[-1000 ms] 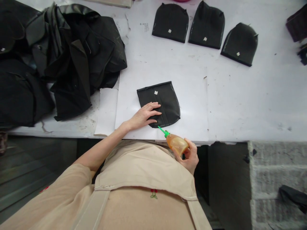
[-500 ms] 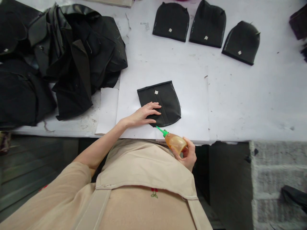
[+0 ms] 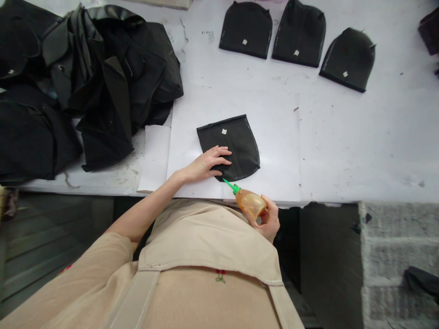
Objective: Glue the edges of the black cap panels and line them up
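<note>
A black rounded fabric piece [image 3: 240,146] with a small white sticker lies on white paper [image 3: 277,173] near the table's front edge. My left hand [image 3: 207,164] rests flat on its left part, fingers stretched out. In my right hand [image 3: 269,221] is a squeeze bottle [image 3: 252,203] of amber liquid, probably glue, with a green nozzle. The bottle is tilted, and its nozzle tip meets the piece's near curved edge, just below my left fingers. Whether liquid is coming out is too small to see.
A heap of black fabric pieces [image 3: 116,77] covers the table's left side. Three similar black pieces, a left one [image 3: 245,27], a middle one [image 3: 300,34] and a right one [image 3: 350,59], lie along the back. A grey-white textured surface [image 3: 394,256] is at lower right.
The nozzle tip stays at about the same spot on the near edge, with the bottle shifted very slightly. My left hand keeps its place; the view has moved a little.
</note>
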`<state>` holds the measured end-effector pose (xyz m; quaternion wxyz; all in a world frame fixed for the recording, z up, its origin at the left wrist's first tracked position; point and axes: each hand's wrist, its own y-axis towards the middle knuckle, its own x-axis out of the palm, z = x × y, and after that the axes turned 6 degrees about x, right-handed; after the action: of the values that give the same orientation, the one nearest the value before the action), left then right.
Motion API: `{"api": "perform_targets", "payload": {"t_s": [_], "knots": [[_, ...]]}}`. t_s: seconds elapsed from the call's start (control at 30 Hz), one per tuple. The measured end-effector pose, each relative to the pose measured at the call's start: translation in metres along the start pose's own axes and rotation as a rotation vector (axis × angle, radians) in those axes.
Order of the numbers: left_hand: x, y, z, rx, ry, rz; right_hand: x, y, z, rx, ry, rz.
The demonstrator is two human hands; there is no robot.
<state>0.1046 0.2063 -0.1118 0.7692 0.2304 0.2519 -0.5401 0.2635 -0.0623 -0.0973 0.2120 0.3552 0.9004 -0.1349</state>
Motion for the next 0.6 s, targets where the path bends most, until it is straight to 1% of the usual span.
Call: {"api": "perform_targets", "payload": {"t_s": [0.17,0.3,0.5,0.6], "knots": [[-0.0009,0.0003,0.0014,0.011,0.005,0.008,0.0022,-0.0011,0.0008,-0.036,0.015,0.024],[-0.0011,0.0003,0.0017,0.008,-0.011,0.017,0.0040,-0.0016,-0.0004,-0.035,0.014,0.041],[-0.0012,0.0004,0.0022,-0.012,-0.008,0.010,0.0066,-0.0013,-0.0010,-0.026,0.033,0.041],[-0.0005,0.0002,0.0019,-0.013,-0.001,0.011,0.0042,-0.0016,0.0001,-0.044,0.004,0.013]]}}
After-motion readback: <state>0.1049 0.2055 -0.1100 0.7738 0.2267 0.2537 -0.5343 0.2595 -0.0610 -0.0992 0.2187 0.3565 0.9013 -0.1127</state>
